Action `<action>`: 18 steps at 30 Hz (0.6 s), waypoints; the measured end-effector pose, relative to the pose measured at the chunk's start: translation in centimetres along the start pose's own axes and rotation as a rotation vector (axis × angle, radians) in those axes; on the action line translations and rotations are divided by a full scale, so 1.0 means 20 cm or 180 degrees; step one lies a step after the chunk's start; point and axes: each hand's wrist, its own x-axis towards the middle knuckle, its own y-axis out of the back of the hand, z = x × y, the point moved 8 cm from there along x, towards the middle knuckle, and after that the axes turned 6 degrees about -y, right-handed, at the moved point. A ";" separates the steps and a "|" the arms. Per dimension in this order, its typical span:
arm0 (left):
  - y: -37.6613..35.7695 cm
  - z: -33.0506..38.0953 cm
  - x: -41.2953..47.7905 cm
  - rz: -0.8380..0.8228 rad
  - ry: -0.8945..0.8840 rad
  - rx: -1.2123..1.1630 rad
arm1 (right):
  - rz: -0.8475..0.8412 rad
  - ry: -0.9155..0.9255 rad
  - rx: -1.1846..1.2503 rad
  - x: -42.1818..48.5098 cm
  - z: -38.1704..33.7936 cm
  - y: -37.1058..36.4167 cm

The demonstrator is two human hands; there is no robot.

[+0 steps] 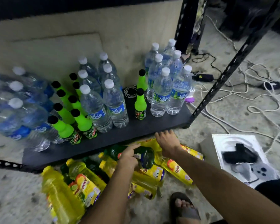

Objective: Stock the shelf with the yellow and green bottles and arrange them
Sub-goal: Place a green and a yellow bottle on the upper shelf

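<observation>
Several yellow bottles (152, 172) and dark green bottles lie in a heap on the floor, in front of the black bottom shelf (113, 139). My left hand (129, 156) is shut on a dark green bottle (145, 156) lying on its side, its base toward me. My right hand (167, 140) reaches over the pile near the shelf's front edge, fingers spread on a yellow bottle (153, 143); whether it grips it is unclear. Bright green bottles with black caps (140, 105) stand on the shelf between clear water bottles (115, 104).
A black shelf post (233, 60) rises at the right front corner. Cables and ropes (257, 97) cover the floor on the right. A white box (242, 156) lies right of the pile. My sandalled foot (183, 207) is below it. A board leans behind the shelf.
</observation>
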 end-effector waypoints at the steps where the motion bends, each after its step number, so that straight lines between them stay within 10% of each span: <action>1: 0.01 0.00 -0.08 -0.0161 -0.0002 -0.0106 | 0.0038 -0.0061 -0.0026 -0.05 0.05 0.06; 10: 0.20 -0.11 -0.99 -0.0914 -0.0547 0.0446 | 0.0783 -0.0667 0.0948 -0.80 0.60 0.72; 18: 0.08 0.42 -1.87 -0.1457 -0.2650 0.0583 | 0.2232 -0.0568 0.3196 -1.33 0.91 1.30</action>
